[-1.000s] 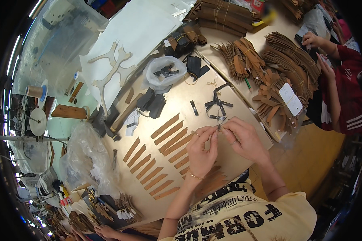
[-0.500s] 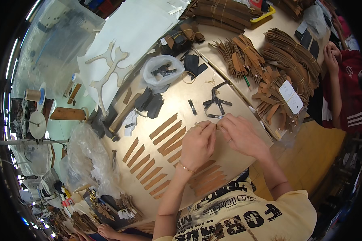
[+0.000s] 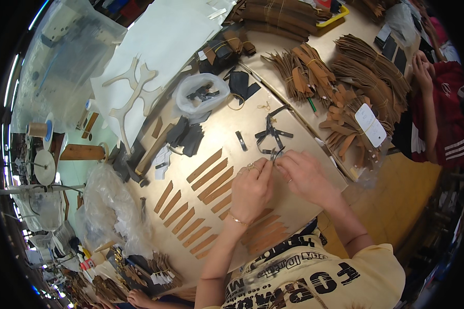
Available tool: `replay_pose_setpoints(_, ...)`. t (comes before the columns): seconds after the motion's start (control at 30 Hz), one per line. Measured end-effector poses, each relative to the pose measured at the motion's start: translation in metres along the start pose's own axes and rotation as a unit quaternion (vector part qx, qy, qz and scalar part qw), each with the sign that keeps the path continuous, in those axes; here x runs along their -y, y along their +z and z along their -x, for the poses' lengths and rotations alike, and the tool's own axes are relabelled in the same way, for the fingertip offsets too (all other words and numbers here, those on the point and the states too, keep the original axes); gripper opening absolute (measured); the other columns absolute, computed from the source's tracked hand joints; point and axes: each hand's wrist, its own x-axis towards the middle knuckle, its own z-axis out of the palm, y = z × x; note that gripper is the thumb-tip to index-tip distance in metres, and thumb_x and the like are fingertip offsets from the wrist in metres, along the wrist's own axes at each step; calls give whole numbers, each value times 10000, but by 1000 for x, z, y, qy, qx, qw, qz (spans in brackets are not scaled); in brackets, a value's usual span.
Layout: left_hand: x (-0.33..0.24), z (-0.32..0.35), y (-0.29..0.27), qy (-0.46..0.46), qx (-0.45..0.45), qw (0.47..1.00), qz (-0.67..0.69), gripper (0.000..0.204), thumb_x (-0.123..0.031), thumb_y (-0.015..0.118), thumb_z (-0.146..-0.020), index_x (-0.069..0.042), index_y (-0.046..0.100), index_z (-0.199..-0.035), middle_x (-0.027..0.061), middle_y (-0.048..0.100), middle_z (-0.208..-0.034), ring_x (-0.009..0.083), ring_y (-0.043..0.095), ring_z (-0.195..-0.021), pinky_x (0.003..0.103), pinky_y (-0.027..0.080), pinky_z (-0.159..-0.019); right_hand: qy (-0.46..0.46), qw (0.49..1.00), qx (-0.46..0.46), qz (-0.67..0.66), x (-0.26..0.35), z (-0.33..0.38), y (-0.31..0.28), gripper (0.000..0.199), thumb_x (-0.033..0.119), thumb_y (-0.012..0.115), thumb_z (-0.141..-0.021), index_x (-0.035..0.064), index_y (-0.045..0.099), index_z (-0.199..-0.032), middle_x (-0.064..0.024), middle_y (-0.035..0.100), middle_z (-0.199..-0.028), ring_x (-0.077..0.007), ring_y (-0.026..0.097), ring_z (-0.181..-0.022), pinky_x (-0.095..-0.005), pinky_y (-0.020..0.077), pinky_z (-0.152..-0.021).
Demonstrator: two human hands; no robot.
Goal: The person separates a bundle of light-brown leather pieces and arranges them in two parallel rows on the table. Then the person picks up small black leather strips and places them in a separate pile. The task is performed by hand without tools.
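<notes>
My left hand (image 3: 252,189) and my right hand (image 3: 303,175) meet at their fingertips over the cardboard work board (image 3: 304,129). Between them they pinch a small dark strap piece (image 3: 273,155); it is too small to tell more. Just beyond the fingers lies a loose heap of black straps (image 3: 270,133). Rows of brown leather strips (image 3: 191,208) lie flat on the board left of and under my left wrist, with more strips (image 3: 265,232) near my chest.
A clear bag of dark parts (image 3: 201,95) and black pieces (image 3: 188,136) lie further back. Bundles of brown leather strips (image 3: 345,77) are stacked at the right, where another person's hands (image 3: 423,67) work. A crumpled plastic bag (image 3: 111,206) lies at left.
Both hands have shifted slightly forward and to the right toward the black strap heap, fingertips staying together; the view has tilted a little.
</notes>
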Motion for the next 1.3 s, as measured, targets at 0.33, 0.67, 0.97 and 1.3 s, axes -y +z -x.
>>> replay_pose_setpoints(0.33, 7, -6, 1, 28, -10, 1000, -3, 330, -45, 688, -771, -3, 655, -1096, 96, 662, -1060, 256, 633, -815, 354, 505, -731, -24, 997, -63, -33, -9, -8, 11, 85, 95, 670, -773, 49, 612, -814, -77, 562, -721, -274, 563, -603, -370, 467, -593)
replay_pose_setpoints(0.67, 7, -2, 6, -36, -70, 995, 61, 296, -7, 695, -770, -9, 672, -1065, 94, 678, -1068, 249, 627, -738, 344, 504, -685, -23, 996, -51, -73, -8, -11, 13, 84, 86, 663, -817, 37, 612, -862, -89, 585, -769, -286, 586, -642, -384, 474, -603)
replay_pose_setpoints(0.97, 16, -3, -1, 96, -1, 993, -67, 327, -77, 664, -786, 36, 649, -1093, 138, 654, -1130, 242, 642, -847, 356, 504, -770, -49, 998, -33, 20, -7, -9, 7, 83, 73, 663, -792, 46, 592, -825, -81, 541, -724, -286, 574, -623, -376, 473, -587)
replay_pose_setpoints(1.3, 3, -7, 3, -87, -90, 984, 123, 204, 18, 702, -825, -5, 705, -1027, 123, 696, -955, 238, 653, -707, 296, 514, -632, -40, 990, -97, -95, -18, -14, 20, 83, 60, 669, -727, 44, 596, -762, -67, 555, -662, -254, 534, -531, -344, 442, -531)
